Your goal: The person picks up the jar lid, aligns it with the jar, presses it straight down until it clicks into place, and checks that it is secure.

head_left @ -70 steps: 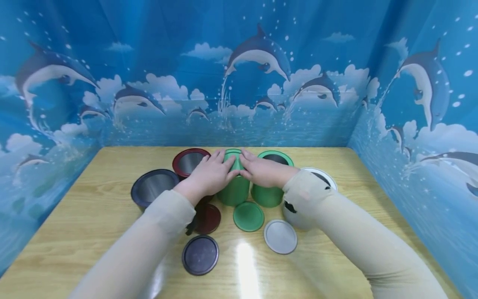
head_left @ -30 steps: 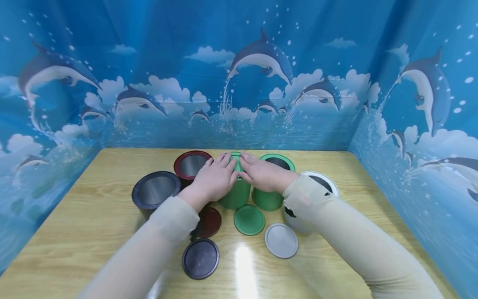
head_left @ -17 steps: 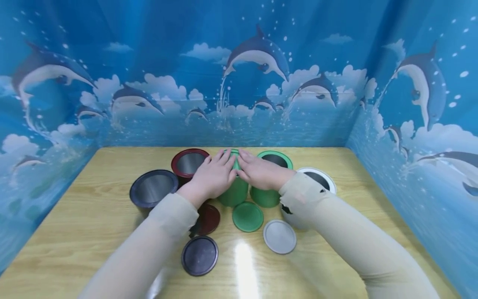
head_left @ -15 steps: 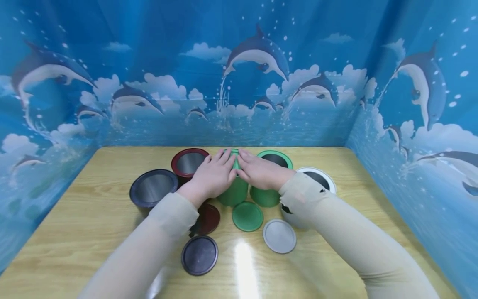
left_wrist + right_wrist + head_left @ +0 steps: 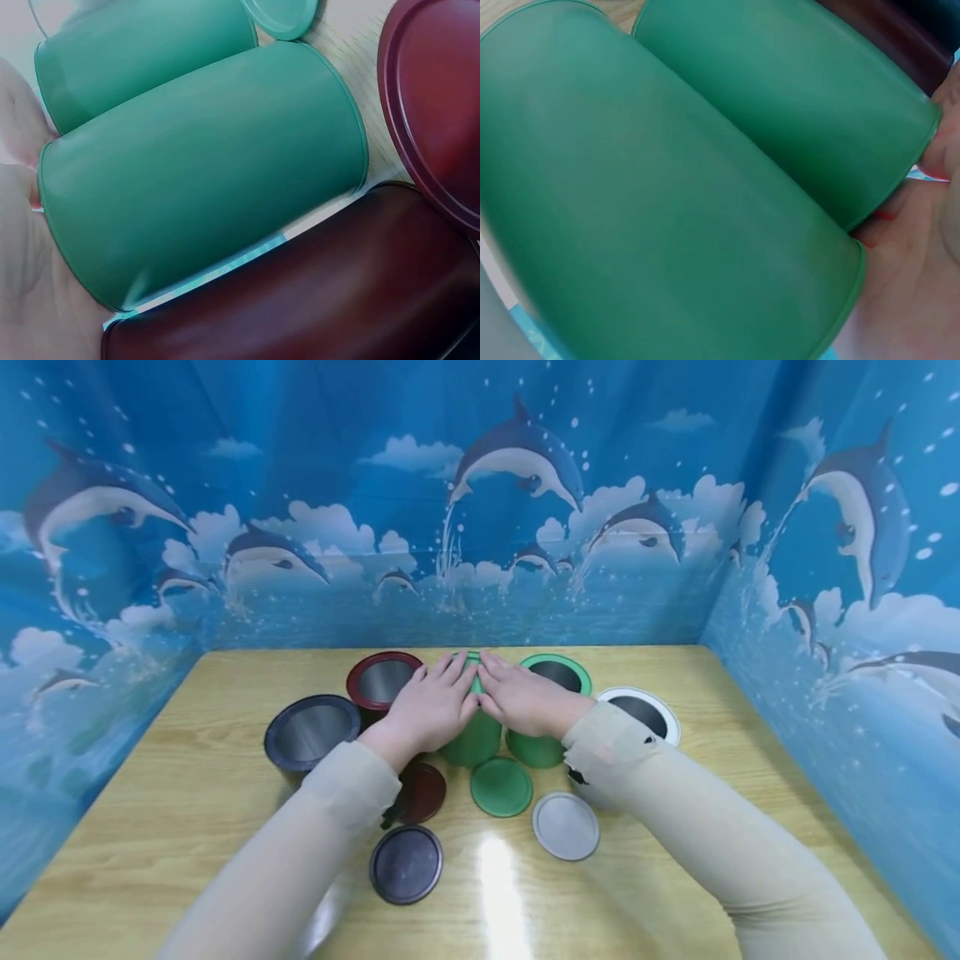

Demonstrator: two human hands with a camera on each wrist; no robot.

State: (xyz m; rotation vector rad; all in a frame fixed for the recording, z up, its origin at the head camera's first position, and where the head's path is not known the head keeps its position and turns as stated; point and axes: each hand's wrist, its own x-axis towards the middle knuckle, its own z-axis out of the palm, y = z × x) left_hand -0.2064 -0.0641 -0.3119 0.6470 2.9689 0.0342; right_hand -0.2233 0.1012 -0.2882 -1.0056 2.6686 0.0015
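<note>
My left hand [image 5: 435, 703] and my right hand [image 5: 522, 695] lie flat, side by side, on the top of a green can [image 5: 474, 745]. Their fingers are straight and point away from me, with the thumbs meeting near the middle. Between them a strip of green top shows; the rest is covered. In the left wrist view the palm spans the end of this can [image 5: 202, 172]. A second green can [image 5: 534, 750], its top uncovered, stands just right of it. In the right wrist view that can [image 5: 667, 187] fills the foreground.
A dark red can [image 5: 360, 685] and a black can [image 5: 279, 750] stand uncovered on the left, a white can [image 5: 673, 727] on the right. Nearer me lie a dark red lid [image 5: 423, 793], a green lid [image 5: 502, 787], a black lid [image 5: 406, 864] and a grey-white lid [image 5: 566, 826].
Both hands stay on the same green can, fingers nearly unmoved. The head view has shifted slightly; cans and lids keep their places.
</note>
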